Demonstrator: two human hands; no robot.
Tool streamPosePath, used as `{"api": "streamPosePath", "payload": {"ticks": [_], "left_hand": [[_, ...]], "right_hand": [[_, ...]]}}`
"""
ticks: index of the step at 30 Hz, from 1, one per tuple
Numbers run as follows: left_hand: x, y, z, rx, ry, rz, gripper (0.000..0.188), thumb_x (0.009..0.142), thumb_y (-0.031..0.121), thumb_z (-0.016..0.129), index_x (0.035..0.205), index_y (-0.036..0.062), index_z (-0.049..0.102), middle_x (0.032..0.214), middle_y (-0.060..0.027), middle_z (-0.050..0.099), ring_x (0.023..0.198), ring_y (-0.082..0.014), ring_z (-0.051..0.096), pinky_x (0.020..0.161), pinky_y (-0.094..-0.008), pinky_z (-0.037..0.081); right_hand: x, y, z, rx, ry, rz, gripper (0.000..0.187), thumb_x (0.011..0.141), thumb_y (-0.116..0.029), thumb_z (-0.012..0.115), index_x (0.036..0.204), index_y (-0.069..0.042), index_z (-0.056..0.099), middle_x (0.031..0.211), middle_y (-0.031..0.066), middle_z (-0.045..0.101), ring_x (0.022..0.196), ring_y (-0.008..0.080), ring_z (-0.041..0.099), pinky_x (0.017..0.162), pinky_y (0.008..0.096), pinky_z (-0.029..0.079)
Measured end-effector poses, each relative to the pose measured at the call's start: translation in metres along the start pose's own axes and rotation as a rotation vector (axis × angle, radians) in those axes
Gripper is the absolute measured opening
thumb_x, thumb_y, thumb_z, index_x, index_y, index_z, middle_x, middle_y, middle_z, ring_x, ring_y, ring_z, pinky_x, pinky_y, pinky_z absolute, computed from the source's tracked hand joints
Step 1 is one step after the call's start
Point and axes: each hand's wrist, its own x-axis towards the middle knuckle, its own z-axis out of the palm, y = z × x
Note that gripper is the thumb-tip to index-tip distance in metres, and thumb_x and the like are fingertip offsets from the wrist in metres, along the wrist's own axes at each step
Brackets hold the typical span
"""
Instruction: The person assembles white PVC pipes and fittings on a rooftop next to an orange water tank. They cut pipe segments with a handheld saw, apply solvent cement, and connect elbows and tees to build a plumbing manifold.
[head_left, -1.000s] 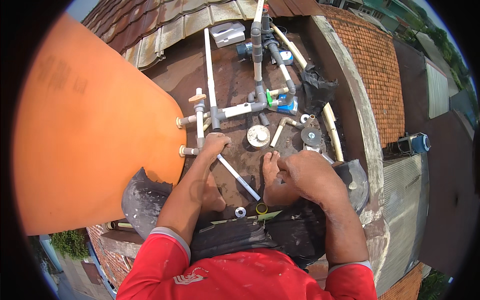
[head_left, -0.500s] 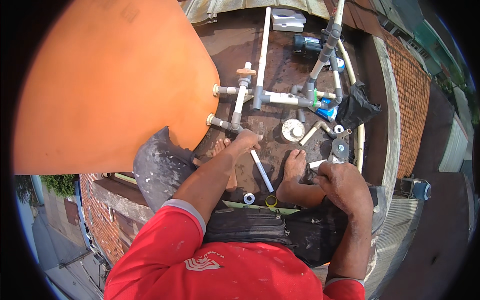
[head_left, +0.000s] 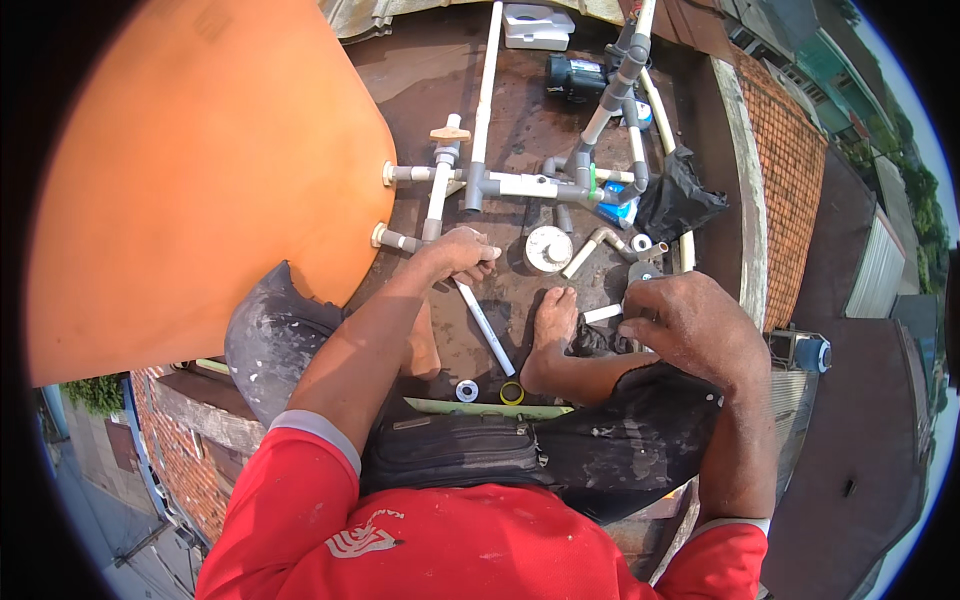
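Observation:
My left hand [head_left: 463, 255] is closed beside the lower grey pipe joint [head_left: 404, 241] that comes out of the big orange tank [head_left: 210, 200]. Whatever its curled fingers hold is hidden. Just below it, a white plastic pipe [head_left: 486, 330] lies slanting on the floor. My right hand [head_left: 695, 325] is raised over my right knee, thumb and fingers drawn together. I cannot make out anything in them. Partly covered behind that hand is a round grey-topped object [head_left: 645, 271]. A valve with a tan handle [head_left: 449, 134] stands on the pipework above my left hand.
A white round-lidded container [head_left: 549, 249], an angled pipe piece [head_left: 592, 250] and a black plastic bag [head_left: 682, 200] lie ahead. A white tape roll [head_left: 467, 391] and a yellow ring [head_left: 511, 393] sit near my feet. A dark pump [head_left: 577, 78] stands farther off. A low wall [head_left: 745, 180] edges the right.
The view has shifted, so the scene sits farther left. My right hand has come up nearer to me and now covers more of the round grey-topped object. My left hand stays near the joint.

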Motion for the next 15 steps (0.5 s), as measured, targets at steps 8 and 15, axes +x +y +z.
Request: {"api": "streamPosePath", "payload": {"ticks": [8,15], "left_hand": [[-0.125,0.134,-0.093,0.506,0.368,0.52,0.045,0.097,0.022,0.072,0.064,0.0091,0.044,0.065,0.0048,0.036,0.063,-0.009,0.035,0.057,-0.0325,0.034],[-0.201,0.139,-0.138,0.587,0.66,0.753,0.034,0.095,0.019,0.07,0.072,0.0055,0.048,0.071,-0.0013,0.047,0.066,-0.0145,0.048,0.063,-0.0359,0.043]], "right_hand": [[0.17,0.174,-0.007,-0.591,0.131,0.107,0.022,0.087,-0.009,0.071,0.106,-0.007,0.08,0.1,0.0193,0.08,0.098,0.0394,0.078,0.089,0.0514,0.063],[0.266,0.237,0.101,-0.353,0.24,-0.024,0.035,0.088,-0.011,0.07,0.122,-0.006,0.071,0.117,0.021,0.075,0.112,0.0426,0.072,0.1,0.053,0.058]]}}
